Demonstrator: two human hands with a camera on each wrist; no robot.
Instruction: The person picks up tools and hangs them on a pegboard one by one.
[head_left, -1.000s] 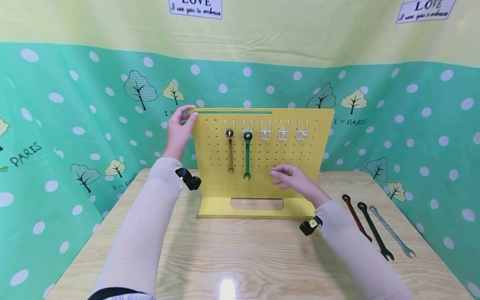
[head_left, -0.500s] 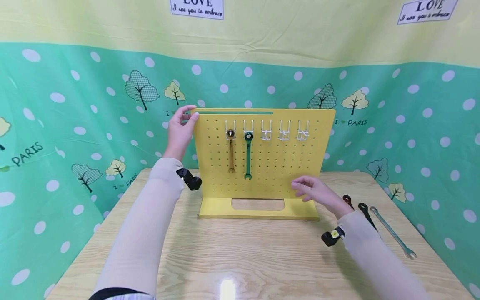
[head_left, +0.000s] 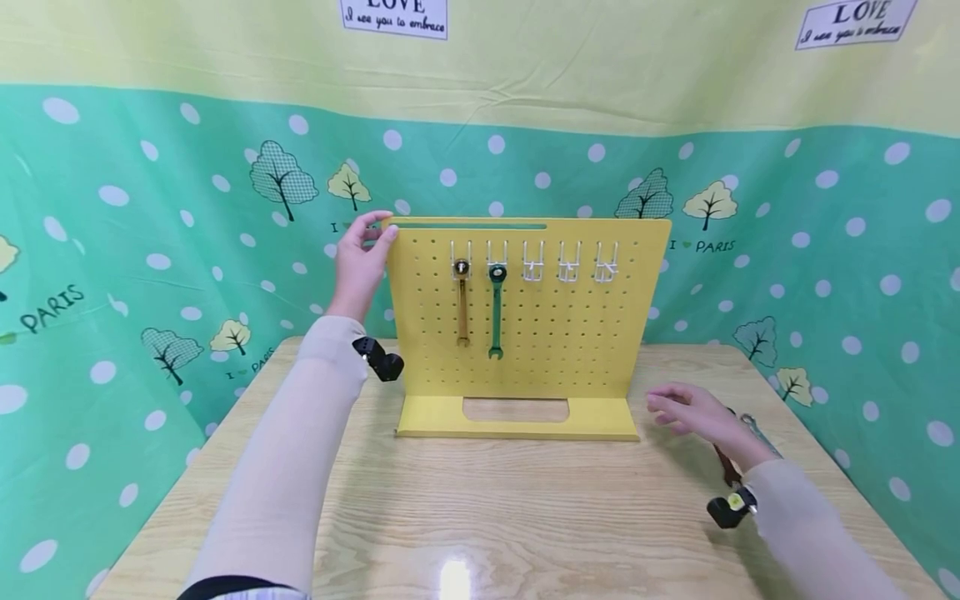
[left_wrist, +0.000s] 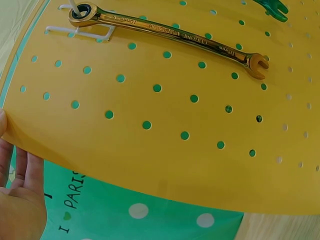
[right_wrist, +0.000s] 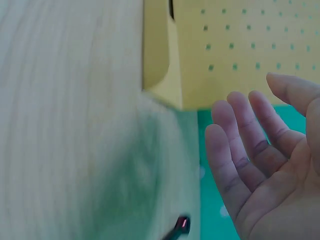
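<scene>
My left hand pinches the upper left corner of a yellow pegboard, thumb in front and fingers behind the edge. On the board's white wire hooks hang a gold combination wrench and a green combination wrench. The left wrist view shows the gold wrench with its ring end over a hook. My right hand is in the air right of the board's base, fingers relaxed and holding nothing. Beneath that arm, a reddish wrench and a silver wrench lie partly hidden on the table.
Three more white hooks on the board's right half hold no wrench. The board's flat foot stands on a light wood table. A green and yellow patterned cloth surrounds the table at the back and sides.
My right hand has moved right and down, from in front of the board to near the wrenches on the table, covering more of them. The left hand has stayed at the board's corner.
</scene>
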